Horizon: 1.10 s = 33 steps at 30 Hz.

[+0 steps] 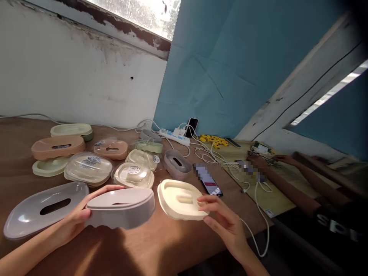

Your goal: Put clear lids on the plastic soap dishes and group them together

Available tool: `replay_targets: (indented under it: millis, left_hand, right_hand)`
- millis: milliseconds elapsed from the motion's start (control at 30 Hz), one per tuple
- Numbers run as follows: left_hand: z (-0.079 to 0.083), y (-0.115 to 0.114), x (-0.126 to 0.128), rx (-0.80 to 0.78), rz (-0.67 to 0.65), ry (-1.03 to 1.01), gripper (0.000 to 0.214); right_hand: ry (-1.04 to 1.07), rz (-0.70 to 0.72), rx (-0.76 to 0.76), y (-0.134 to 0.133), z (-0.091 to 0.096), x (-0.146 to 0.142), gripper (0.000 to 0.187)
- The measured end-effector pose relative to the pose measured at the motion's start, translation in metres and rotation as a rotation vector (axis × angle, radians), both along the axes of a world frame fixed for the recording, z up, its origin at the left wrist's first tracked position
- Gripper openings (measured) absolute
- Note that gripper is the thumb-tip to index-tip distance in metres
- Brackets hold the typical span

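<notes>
Fingers of the left hand [74, 219] pinch the grey cover [123, 212], well left of the lit phone [212, 184] — the right hand [225, 222] pinches the cream lid [175, 191] nearer that phone — a two-handed holding step, seemingly, calling for steady grips.

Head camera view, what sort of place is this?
Probably a small workshop or makeshift assembly room. Oval plastic pieces are spread over a brown table, a power strip lies by the wall, and another person's arms reach in at the picture's right.
</notes>
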<state>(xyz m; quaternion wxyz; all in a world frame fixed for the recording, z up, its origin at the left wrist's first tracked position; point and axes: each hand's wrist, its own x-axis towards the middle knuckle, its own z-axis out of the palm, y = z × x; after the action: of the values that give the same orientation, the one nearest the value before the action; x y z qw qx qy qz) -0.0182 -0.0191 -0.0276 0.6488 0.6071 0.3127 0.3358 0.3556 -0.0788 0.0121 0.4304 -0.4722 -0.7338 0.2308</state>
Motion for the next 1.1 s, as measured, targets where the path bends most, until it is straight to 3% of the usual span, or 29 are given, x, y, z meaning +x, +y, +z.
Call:
replay_targets:
  millis: [100,167,267,333,500,633,800,900,1000,1100]
  left_hand:
    - [0.003,-0.003,-0.001,-0.008,0.077,0.022,0.092]
    - [0.001,-0.005,0.002,0.053,0.099,0.076,0.092]
    - [-0.003,-0.009,0.009,0.095,0.053,0.074,0.092]
    - [-0.007,-0.012,0.013,0.076,0.000,0.084,0.092]
    - [-0.014,-0.018,0.009,0.195,-0.009,0.305,0.091]
    - [-0.013,-0.023,0.006,0.354,-0.036,0.447,0.094]
    - [0.000,-0.029,0.010,0.499,-0.120,0.654,0.098]
    - [0.006,-0.030,0.009,0.607,-0.148,0.677,0.096]
    - [0.007,-0.030,0.010,0.815,-0.132,0.628,0.079]
    - [0.003,-0.032,0.016,1.003,-0.077,0.599,0.061]
  right_hand:
    - [-0.093,-0.049,0.008,-0.017,-0.007,-0.005,0.009]
    - [-0.111,0.010,-0.002,-0.022,-0.015,-0.026,0.010]
    - [-0.069,0.132,-0.021,-0.023,-0.033,-0.067,0.011]
    - [0.001,0.132,-0.017,-0.021,-0.046,-0.088,0.016]
    - [0.057,0.038,-0.092,-0.019,-0.072,-0.100,0.063]
    - [-0.030,0.089,-0.140,-0.020,-0.066,-0.096,0.100]
    - [-0.161,0.152,-0.226,-0.021,-0.050,-0.096,0.089]
    - [-0.193,0.189,-0.189,-0.020,-0.059,-0.095,0.089]
    - [-0.254,0.196,-0.078,-0.017,-0.072,-0.093,0.094]
    - [-0.302,0.211,0.025,-0.014,-0.079,-0.090,0.077]
